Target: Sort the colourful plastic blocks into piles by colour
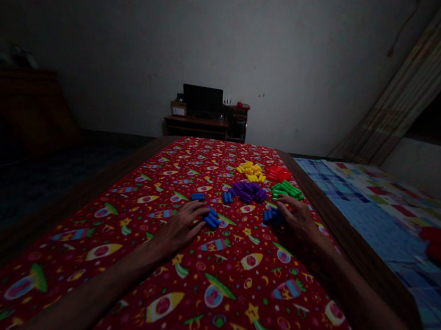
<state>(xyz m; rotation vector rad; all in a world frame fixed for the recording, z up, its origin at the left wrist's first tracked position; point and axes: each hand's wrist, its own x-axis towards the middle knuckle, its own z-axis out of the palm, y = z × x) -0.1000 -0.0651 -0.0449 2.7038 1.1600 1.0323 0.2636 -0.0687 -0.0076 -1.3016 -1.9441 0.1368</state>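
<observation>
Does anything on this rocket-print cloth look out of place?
The blue pieces look odd: they lie in several small separate bunches, by the left hand and the right hand, while the yellow, red, green and purple pieces each sit in one heap.

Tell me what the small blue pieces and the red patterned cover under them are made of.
The blue pieces look like moulded plastic: saturated, even colour and a slight sheen. The red rocket-print cover looks like printed fabric, matte and soft-edged, though the light is too dim to show its weave.
</observation>
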